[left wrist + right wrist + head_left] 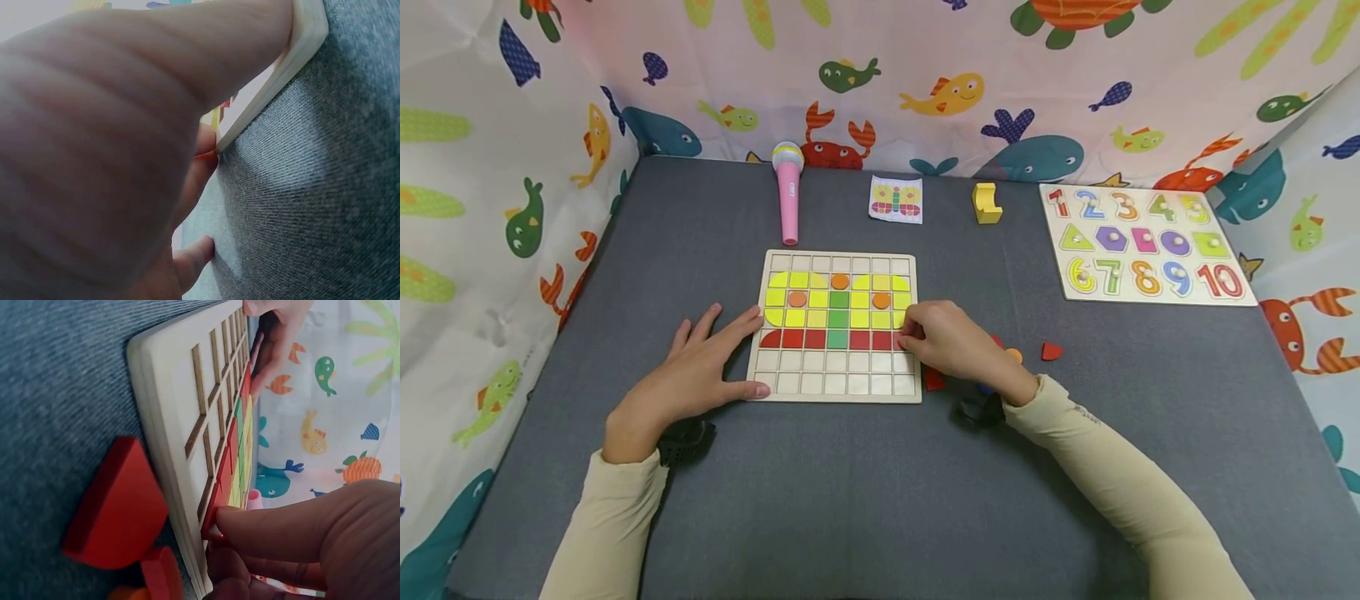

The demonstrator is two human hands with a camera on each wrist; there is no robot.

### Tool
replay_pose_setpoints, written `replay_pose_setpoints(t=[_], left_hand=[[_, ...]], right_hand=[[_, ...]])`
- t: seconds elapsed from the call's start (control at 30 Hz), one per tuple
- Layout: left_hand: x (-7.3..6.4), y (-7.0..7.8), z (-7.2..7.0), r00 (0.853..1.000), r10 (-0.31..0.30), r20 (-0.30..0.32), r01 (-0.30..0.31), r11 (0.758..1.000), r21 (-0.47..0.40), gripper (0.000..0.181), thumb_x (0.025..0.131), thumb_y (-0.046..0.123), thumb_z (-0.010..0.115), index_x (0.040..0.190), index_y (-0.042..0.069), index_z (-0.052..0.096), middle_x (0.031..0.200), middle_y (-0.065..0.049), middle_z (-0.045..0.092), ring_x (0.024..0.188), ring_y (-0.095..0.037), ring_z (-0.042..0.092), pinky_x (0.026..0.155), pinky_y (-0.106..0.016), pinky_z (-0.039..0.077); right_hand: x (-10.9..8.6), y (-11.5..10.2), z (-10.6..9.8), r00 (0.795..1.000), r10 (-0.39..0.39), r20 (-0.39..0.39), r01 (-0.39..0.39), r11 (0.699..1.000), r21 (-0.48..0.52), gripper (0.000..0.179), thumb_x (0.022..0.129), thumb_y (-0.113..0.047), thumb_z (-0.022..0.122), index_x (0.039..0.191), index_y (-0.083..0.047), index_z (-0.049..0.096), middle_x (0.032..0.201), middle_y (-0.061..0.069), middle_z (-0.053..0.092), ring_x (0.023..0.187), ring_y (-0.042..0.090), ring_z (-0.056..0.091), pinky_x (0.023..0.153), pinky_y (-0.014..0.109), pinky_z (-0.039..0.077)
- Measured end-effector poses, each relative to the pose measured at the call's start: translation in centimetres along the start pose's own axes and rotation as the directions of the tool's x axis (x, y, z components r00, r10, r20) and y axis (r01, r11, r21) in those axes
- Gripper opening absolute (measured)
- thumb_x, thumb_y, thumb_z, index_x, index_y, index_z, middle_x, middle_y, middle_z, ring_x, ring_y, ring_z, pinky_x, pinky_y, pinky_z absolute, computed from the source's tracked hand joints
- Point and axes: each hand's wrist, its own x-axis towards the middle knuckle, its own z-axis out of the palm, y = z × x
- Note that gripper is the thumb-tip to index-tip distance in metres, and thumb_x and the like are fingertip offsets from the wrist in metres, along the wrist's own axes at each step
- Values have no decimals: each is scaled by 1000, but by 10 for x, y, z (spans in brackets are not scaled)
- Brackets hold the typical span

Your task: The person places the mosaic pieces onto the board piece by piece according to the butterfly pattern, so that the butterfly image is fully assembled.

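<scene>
A wooden grid board [835, 385] lies on the table, its upper rows filled with yellow, green, orange and red tiles in a butterfly shape. Several bottom cells are bare. My left hand [688, 375] spreads along the board's left side, thumb at the lower corner, fingertips at the edge. At the right end of the red row, my right hand [951, 340] pinches a red tile [211, 524] between thumb and fingers, close over its cell. Loose red pieces [122, 512] lie just right of the board, partly hidden by that hand in the head view.
Farther right lie another red piece [1052, 352] and an orange disc [1014, 355]. Behind the board are a pink toy microphone [788, 200], a butterfly picture card [896, 215] and a yellow block [987, 212]. A number-and-shape puzzle [1125, 292] sits at the back right.
</scene>
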Motion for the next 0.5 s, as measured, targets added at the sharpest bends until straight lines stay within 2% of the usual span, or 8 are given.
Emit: replay_pose_setpoints(t=[0.3, 0.5], left_hand=[[0, 0, 0, 1000, -1, 3, 1, 1000, -4, 110, 87, 49, 88, 171, 12, 27, 177, -16, 18, 159, -53, -5, 121, -72, -13], [0, 1, 0, 1000, -1, 6, 1, 1000, -8, 108, 87, 49, 88, 170, 11, 29, 177, -16, 18, 159, -53, -5, 121, -73, -11]], right_hand=[[-11, 1, -3, 992, -124, 5, 124, 987, -104, 13, 96, -3, 79, 87, -8, 70, 82, 0, 62, 68, 14, 54, 62, 31, 49], [-24, 11, -14, 994, -108, -24, 106, 993, -59, 5, 97, -7, 79, 94, -7, 75, 83, -2, 62, 69, 13, 53, 61, 32, 49]])
